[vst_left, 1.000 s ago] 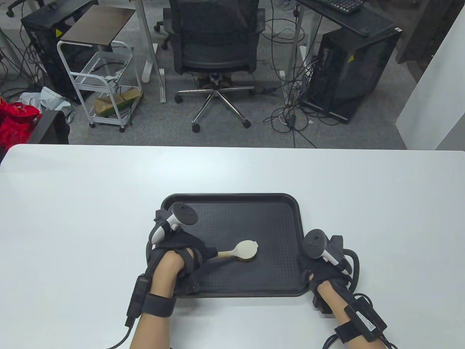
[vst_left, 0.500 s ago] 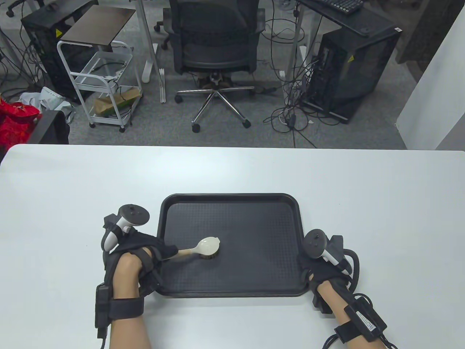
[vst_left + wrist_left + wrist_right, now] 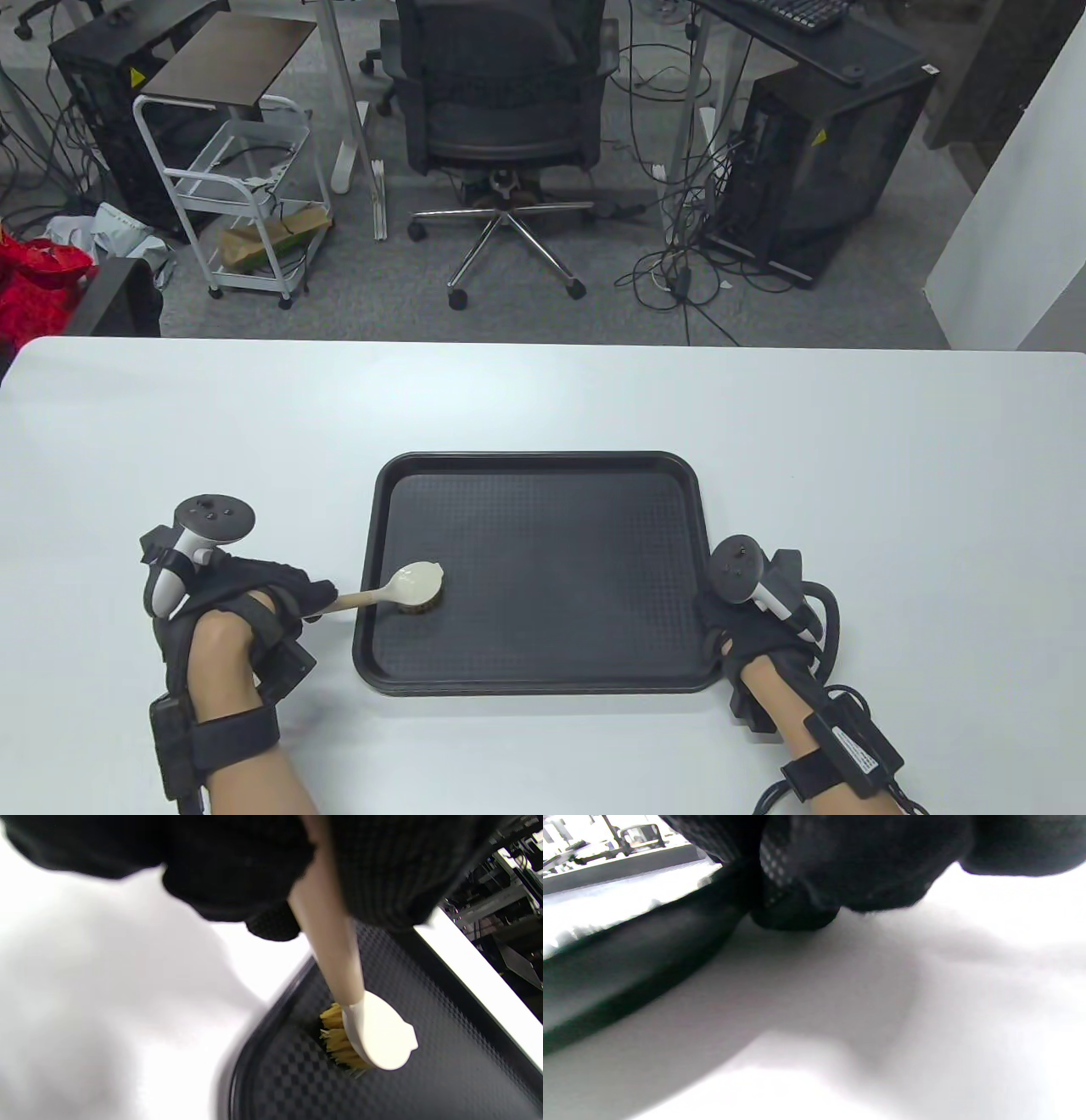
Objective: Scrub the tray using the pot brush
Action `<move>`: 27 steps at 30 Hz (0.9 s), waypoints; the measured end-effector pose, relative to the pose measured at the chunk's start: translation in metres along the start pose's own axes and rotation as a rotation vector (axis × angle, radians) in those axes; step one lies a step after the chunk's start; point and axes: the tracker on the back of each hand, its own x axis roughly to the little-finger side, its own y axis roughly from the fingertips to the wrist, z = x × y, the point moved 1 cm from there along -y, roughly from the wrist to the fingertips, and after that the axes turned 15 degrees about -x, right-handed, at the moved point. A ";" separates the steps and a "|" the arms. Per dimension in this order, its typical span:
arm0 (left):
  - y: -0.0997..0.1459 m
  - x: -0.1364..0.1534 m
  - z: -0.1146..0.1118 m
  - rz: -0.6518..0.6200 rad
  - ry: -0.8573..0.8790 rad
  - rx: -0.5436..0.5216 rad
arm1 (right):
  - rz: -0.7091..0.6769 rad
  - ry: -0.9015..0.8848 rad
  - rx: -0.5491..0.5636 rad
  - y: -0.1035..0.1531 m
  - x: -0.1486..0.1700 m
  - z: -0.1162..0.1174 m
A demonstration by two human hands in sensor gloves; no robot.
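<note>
A black textured tray [image 3: 543, 671] lies flat on the white table. My left hand [image 3: 280, 594], left of the tray, grips the wooden handle of a pot brush [image 3: 413, 586]. The brush's cream head and yellow bristles rest on the tray floor near its left rim, as the left wrist view shows [image 3: 373, 1035]. My right hand [image 3: 721, 615] holds the tray's right rim near the front corner. In the right wrist view its gloved fingers [image 3: 797, 914] curl on the rim of the tray [image 3: 606, 955], with fingertips down on the table.
The white table [image 3: 764, 424] spreads wide around the tray. Beyond its far edge stand an office chair [image 3: 501, 110], a white wire cart [image 3: 237, 204] and computer towers with loose cables on the floor.
My left hand has dragged the brush leftward across the tray floor, from the middle to near the left rim. My right hand and the tray have stayed put.
</note>
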 end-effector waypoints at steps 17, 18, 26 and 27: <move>0.026 -0.081 -0.019 -0.366 0.091 0.085 | -0.001 -0.005 0.001 0.000 0.000 0.000; 0.026 -0.091 -0.028 -0.386 0.090 0.102 | -0.001 -0.006 0.001 0.000 0.000 0.000; 0.038 -0.156 -0.107 -0.510 0.051 0.227 | -0.004 -0.012 0.001 0.000 0.001 0.000; 0.039 -0.159 -0.110 -0.511 0.042 0.227 | -0.004 -0.012 0.001 0.000 0.001 0.000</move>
